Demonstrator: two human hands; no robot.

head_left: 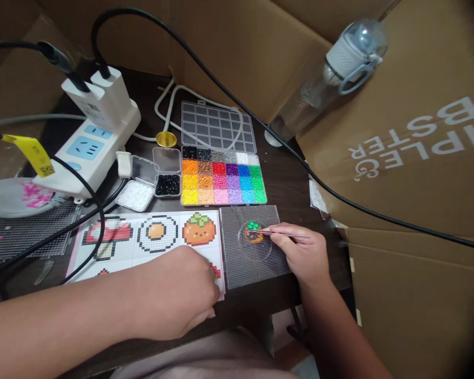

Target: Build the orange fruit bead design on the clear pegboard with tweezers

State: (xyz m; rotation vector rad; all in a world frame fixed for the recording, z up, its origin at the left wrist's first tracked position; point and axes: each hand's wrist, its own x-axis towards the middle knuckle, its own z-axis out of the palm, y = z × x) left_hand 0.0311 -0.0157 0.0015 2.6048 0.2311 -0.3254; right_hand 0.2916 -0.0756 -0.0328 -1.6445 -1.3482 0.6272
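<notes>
My right hand [300,250] pinches a pair of thin tweezers [274,232], their tips over the bead design. That design [255,234] is a small orange shape with a green top, partly covered by the tips, on a clear pegboard [253,273]. My left hand [181,289] is closed with its fingers curled under, over the lower right part of a pattern sheet [122,263]. Whether anything is in it is hidden. The sheet shows a mushroom, a fried egg and an orange persimmon. Behind the board lies an open bead box [223,176] with many coloured compartments.
Small boxes of white beads [135,196] and black beads [168,185] stand left of the bead box. A power strip [90,142] with chargers is at the left. A black cable [221,87] arches across the view. A bottle [324,84] leans against cardboard [411,131].
</notes>
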